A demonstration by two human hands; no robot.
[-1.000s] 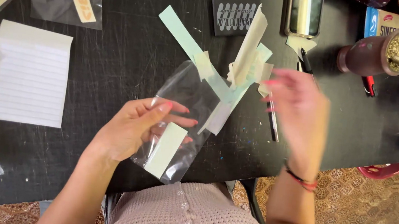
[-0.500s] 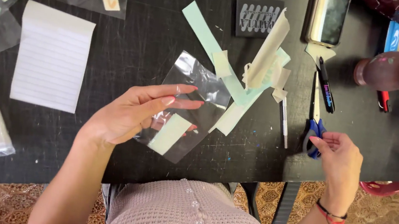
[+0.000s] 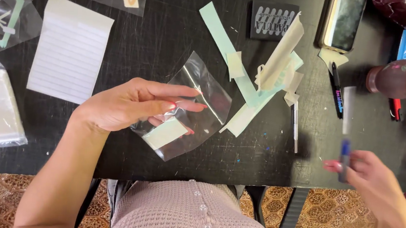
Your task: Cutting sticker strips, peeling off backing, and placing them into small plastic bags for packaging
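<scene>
Edges first: the black table (image 3: pixel 171 31) ends just below the clear plastic sleeve (image 3: pixel 199 96), with patterned floor (image 3: pixel 6 194) beyond the near edge. Bare tabletop lies between the sleeve and the lined notepad (image 3: pixel 70 49) to its left, and again below and to the right of the sleeve, toward the near edge. Above and right of the sleeve the room is crowded: a heap of pale green and cream paper strips (image 3: pixel 261 80) nearly touches its upper right corner, and a thin craft knife (image 3: pixel 295 128) lies just past the strips. Further right of the sleeve are a black pen (image 3: pixel 336 92) and a brown cup (image 3: pixel 395 80); a dark phone (image 3: pixel 343 21) sits near the far edge.

The left hand (image 3: pixel 129 104) has the sleeve pinched near its lower left part, thumb on top, fingers underneath showing through the plastic, the grip closed lightly on it. A small pale green label (image 3: pixel 164 132) sits inside the sleeve, below the fingertips. The sleeve is lifted a little at its far corner.

The right hand (image 3: pixel 379 188), well right of the sleeve and out past the table's near edge, is blurred; its fingers are closed on scissors with a blue handle (image 3: pixel 346 137), blade pointing away from the body
</scene>
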